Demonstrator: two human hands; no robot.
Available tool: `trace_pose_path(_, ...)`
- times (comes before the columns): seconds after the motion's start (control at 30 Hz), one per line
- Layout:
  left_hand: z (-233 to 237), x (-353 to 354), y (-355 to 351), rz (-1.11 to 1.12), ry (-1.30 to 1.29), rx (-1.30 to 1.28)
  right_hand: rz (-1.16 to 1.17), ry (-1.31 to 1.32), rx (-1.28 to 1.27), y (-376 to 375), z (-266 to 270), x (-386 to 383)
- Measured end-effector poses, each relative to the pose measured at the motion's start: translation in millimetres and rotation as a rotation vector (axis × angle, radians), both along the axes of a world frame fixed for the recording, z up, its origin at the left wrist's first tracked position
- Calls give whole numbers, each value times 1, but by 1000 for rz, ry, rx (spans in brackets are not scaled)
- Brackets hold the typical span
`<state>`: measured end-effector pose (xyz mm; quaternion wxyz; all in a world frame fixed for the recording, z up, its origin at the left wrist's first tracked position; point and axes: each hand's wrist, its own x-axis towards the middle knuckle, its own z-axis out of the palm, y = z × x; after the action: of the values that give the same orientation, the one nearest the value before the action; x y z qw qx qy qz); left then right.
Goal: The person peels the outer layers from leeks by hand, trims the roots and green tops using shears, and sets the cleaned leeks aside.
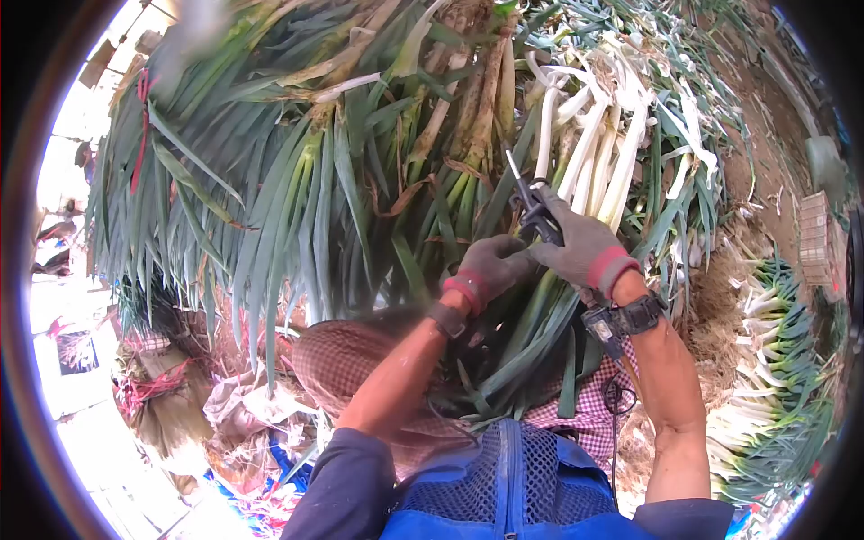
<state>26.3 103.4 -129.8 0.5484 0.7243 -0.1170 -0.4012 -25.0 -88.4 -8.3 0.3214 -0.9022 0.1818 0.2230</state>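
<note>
My right hand (580,245), in a grey glove with a red cuff, is closed around a black air blow gun (540,219) with a thin pale nozzle pointing up and left. My left hand (490,268), gloved the same way, is beside it with curled fingers; what they hold, if anything, is hidden. Long green leaves (531,346) hang below both hands over my lap. Just beyond the right hand lie peeled white leek stalks (603,166). Unpeeled leeks (306,189) with yellowed outer leaves are heaped in front and to the left.
A row of leeks (765,360) lies on the ground at the right. A checked cloth (337,360) covers my lap. Pale sacking (256,405) and red ties (153,387) are at lower left. A slatted crate (814,243) stands at the far right. A thin cable (615,432) hangs by my right arm.
</note>
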Motion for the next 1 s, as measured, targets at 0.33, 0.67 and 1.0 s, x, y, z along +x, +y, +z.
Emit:
trace_pose_path(0.33, 16, 40, 14, 413, 5, -36, 77, 14, 39, 24, -11, 30)
trace_pose_path(0.67, 1, 135, -28, 294, -700, 408, 15, -102, -140, -21, -36, 122)
trace_pose_path(1.0, -19, 170, -70, 20, -940, 842, -32, -172, -298, -57, -69, 215)
